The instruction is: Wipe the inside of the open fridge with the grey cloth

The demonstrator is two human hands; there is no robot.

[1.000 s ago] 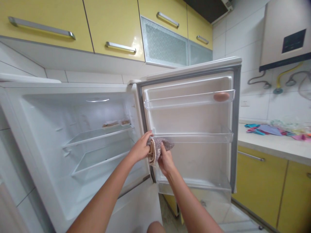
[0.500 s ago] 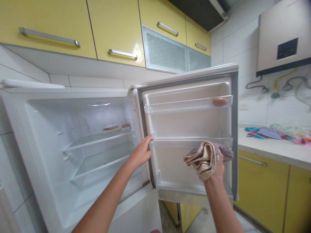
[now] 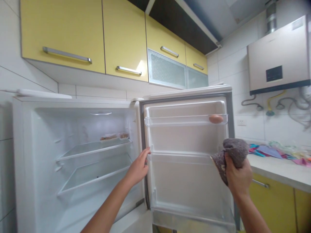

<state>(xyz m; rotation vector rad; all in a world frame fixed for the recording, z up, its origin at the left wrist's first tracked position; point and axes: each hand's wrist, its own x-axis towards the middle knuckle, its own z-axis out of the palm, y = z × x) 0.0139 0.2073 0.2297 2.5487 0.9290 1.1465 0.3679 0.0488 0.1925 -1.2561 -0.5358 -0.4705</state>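
Observation:
A white fridge [image 3: 73, 106] stands open before me, its door [image 3: 187, 181] swung out to the right. My left hand [image 3: 138, 166] grips the hinge-side edge of the door at the level of the middle door shelf [image 3: 179, 158]. My right hand [image 3: 239, 176] is closed around a bunched grey cloth [image 3: 233, 153] at the door's outer edge, by the same shelf. One egg [image 3: 216, 118] lies in the top door shelf. Two small food trays [image 3: 114, 136] sit at the back of the upper glass shelf inside.
Yellow wall cupboards [image 3: 97, 38] hang above the fridge. A white counter [image 3: 279, 168] to the right carries colourful bags [image 3: 269, 150] above yellow base cabinets. A wall-mounted water heater [image 3: 279, 61] with hoses is at upper right.
My right hand has carried the cloth from the hinge side across to the door's outer edge. My left hand has stayed on the hinge-side edge. The view has tilted upward.

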